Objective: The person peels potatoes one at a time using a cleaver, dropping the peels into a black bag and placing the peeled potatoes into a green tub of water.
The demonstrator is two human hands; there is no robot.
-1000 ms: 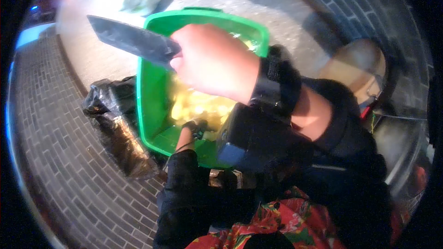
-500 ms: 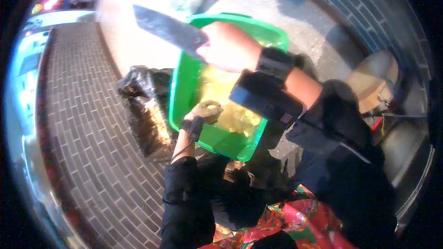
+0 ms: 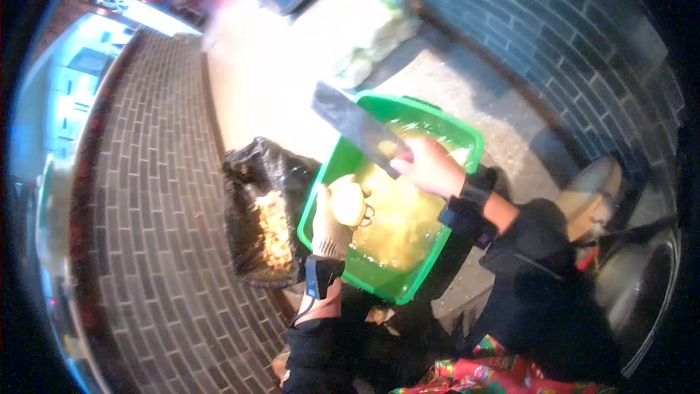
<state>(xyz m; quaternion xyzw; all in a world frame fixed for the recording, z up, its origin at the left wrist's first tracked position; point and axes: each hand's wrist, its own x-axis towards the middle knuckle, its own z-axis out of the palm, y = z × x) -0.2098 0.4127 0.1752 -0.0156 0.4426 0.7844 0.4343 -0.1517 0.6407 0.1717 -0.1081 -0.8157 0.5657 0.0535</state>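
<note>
1. I judge the step in hand as blade work on a single piece: my right hand (image 3: pixel 434 169) has the broad knife (image 3: pixel 351 122) raised, its blade reaching toward the upper centre of the frame.
2. The right fingers are closed round the knife's grip end. The gloved left hand (image 3: pixel 331 235), just left of centre, has its fingers partly curled about the pale yellow piece (image 3: pixel 348 204); their exact wrap I can't tell.
3. From here, any move calls for a steady left hold and that edge kept well off the glove.
4. The piece looks rounded, smooth and bright, above the left side of the green tub (image 3: pixel 442 118). Paler yellow contents (image 3: pixel 397 222) sit in cloudy-looking liquid there, too blurred to name.
5. Left of the tub, a black bag (image 3: pixel 239 201) carries light scraps (image 3: pixel 273 232).
</note>
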